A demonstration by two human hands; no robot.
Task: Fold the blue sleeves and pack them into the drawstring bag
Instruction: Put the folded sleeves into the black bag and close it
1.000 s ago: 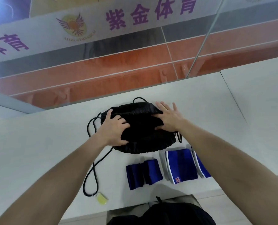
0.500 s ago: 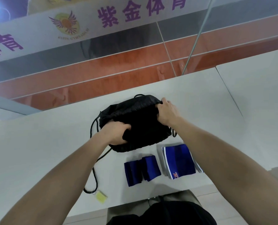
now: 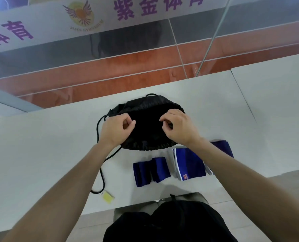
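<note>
While both hands sit on the black drawstring bag (image 3: 145, 123), the blue sleeves lie on the bench (image 3: 40, 145) nearer the person than the bag, below the wrists. That's the relation the next move turns on: bag mouth has to open toward them, then a hand drops back and down to pick one up.

Left to right:
- Cord (image 3: 101, 172) loops off the bag's left side and runs down the bench to a small yellow tag (image 3: 108, 197) near the front edge.
- Left hand (image 3: 115, 130): curled, thumb and forefinger nearly together, pinching at the bag's left upper fabric. Can't tell whether it has cloth or cord in the pinch.
- Bag lies flat and bunched between the hands, gathered edge toward the person.
- Right hand (image 3: 178, 128): curled the same way, fingertips tucked into the bag's right upper fabric. Looks like a grip on cloth, not certain.
- Folded dark blue sleeve (image 3: 150, 171) sits just below the bag, about centre, long axis across the bench.
- White-trimmed blue sleeve (image 3: 188, 165) lies right of it, partly under the right forearm, long axis running away from the person. More blue shows behind the forearm.

Judgement: right hand is nearer both sleeves. Nothing packed yet.
</note>
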